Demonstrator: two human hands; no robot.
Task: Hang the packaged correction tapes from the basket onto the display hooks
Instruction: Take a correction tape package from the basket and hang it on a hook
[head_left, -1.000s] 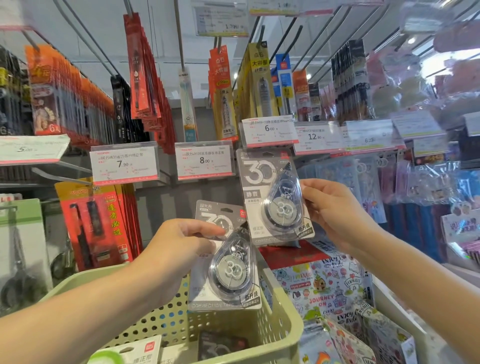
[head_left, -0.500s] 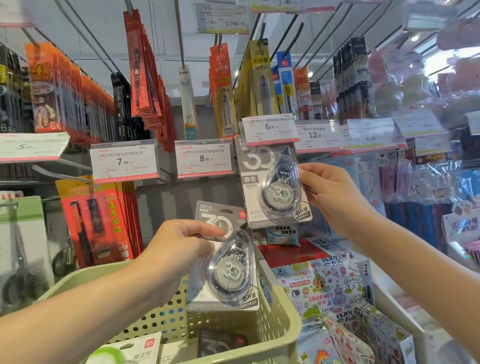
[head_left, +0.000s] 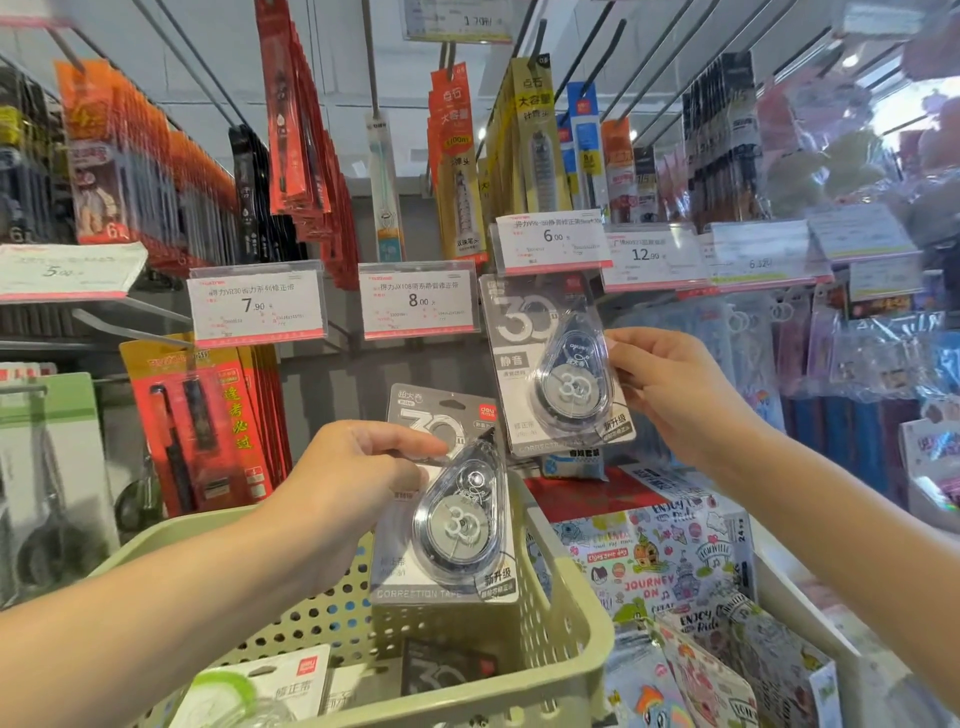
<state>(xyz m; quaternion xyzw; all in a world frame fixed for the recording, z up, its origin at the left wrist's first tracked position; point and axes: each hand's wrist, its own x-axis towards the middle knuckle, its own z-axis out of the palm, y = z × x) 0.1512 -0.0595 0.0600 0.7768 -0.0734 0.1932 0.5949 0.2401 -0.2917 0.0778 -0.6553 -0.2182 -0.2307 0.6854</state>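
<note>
My right hand (head_left: 670, 395) grips the right edge of a grey packaged correction tape (head_left: 550, 364), held up with its top tucked just under the 6.00 price tag (head_left: 553, 241). The hook itself is hidden behind that tag. My left hand (head_left: 353, 483) pinches the top left of a second grey correction tape pack (head_left: 452, 509), holding it upright over the pale green perforated basket (head_left: 561, 613). More packs lie in the basket: a dark one (head_left: 447, 670) and a white and green one (head_left: 265, 686).
Price tags 7.90 (head_left: 257, 306) and 8.00 (head_left: 418, 301) hang to the left on their hooks. Red pen packs (head_left: 202, 421) hang lower left, yellow and orange packs above. Printed notebooks (head_left: 649, 561) lie at the lower right beside the basket.
My right hand has raised its pack up toward the 6.00 tag, so the pack's top now sits under it. My left hand and its pack have stayed over the basket.
</note>
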